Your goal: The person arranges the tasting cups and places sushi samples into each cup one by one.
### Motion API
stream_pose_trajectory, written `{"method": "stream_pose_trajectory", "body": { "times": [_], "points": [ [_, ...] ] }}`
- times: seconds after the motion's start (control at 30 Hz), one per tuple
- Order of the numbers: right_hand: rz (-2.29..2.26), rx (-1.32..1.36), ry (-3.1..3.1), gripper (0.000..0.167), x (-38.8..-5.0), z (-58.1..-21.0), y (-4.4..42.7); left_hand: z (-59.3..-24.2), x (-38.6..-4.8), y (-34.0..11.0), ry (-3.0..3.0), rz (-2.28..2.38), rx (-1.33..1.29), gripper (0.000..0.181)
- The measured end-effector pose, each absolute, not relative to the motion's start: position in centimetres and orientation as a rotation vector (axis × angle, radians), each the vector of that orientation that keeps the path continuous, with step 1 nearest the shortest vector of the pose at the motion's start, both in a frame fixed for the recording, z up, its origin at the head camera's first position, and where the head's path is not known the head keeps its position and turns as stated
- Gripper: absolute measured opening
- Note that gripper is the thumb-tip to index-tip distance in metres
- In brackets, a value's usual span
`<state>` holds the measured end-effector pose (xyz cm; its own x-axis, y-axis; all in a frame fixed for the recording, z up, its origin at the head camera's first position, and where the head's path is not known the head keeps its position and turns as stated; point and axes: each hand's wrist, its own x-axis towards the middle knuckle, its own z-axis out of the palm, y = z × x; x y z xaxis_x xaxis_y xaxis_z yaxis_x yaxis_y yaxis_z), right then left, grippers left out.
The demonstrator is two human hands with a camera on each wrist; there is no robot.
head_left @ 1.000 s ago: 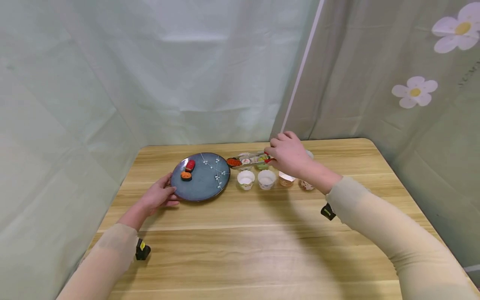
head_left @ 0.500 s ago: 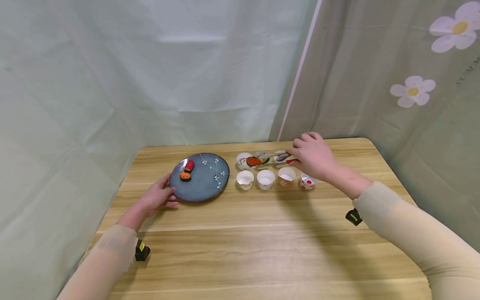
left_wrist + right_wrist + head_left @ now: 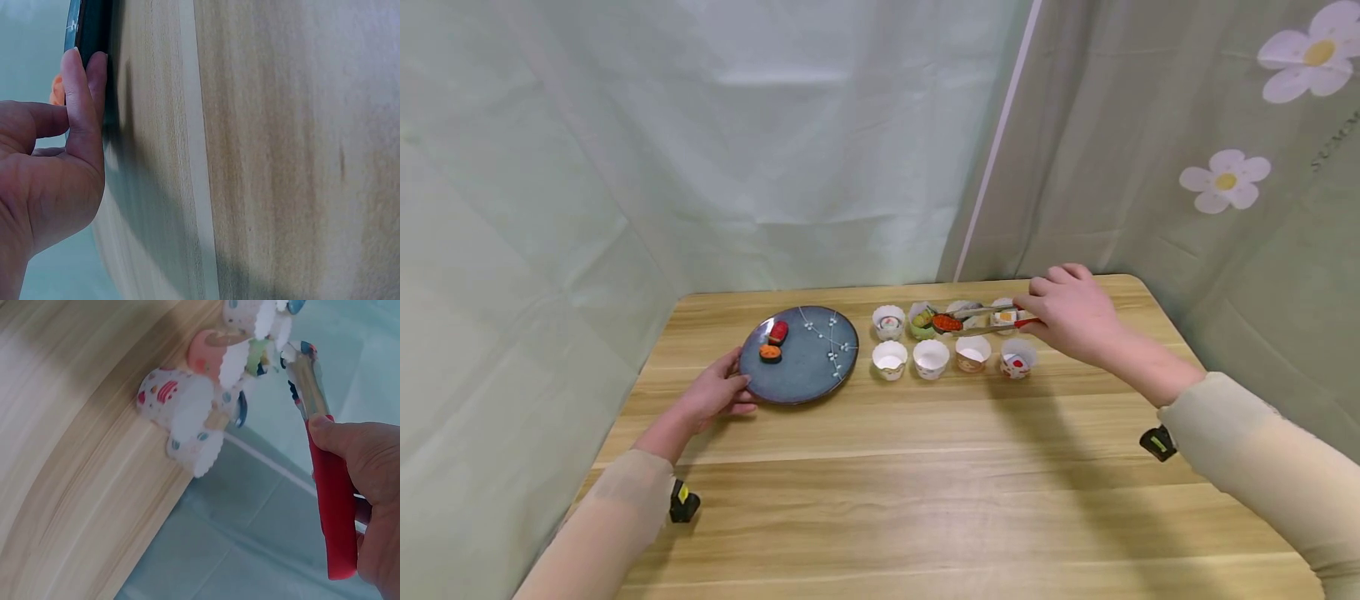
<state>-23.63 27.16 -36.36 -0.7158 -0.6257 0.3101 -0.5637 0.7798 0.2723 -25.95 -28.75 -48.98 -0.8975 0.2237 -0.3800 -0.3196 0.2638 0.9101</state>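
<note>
My left hand [image 3: 718,392] pinches the near-left rim of a round blue-grey plate [image 3: 805,375] with white blossoms. On the plate lie a red-topped sushi piece [image 3: 778,333] and an orange-topped one [image 3: 770,353]. Over the back row of paper cups, my right hand [image 3: 1070,312] grips red-handled metal tongs [image 3: 333,500]. A sushi piece with orange-red roe [image 3: 946,322] is between the tongs' tips, in the air. Below and around it, a cup with a white roll [image 3: 889,333], a green cup [image 3: 922,333] and a cup with a yellow-and-white piece [image 3: 1004,305] stand in the back row.
The front row of cups includes a white cup [image 3: 890,367], a brown-patterned cup [image 3: 973,363] and one with red prints [image 3: 1017,367]. All stand on a wooden table [image 3: 880,500]. A pale curtain [image 3: 820,167] hangs behind the far edge.
My right hand has moved to the right with the tongs and roe sushi, from beside the plate's right rim to above the back row of cups. The left hand and plate have stayed put.
</note>
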Motion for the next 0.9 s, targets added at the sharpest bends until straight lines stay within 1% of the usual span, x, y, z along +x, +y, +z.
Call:
{"method": "stream_pose_trajectory", "body": {
  "times": [0.4, 0.9],
  "points": [
    [-0.279, 0.924, -2.599, 0.032, -23.2, -35.8, 29.2, -49.0, -26.1, -28.8, 2.103, 1.669, -0.108, 0.070],
    [-0.402, 1.001, -2.617, 0.032, -23.6, -35.2, 29.4, -48.9, -26.1, -28.9, 2.117, 1.658, -0.110, 0.069]
  ]
}}
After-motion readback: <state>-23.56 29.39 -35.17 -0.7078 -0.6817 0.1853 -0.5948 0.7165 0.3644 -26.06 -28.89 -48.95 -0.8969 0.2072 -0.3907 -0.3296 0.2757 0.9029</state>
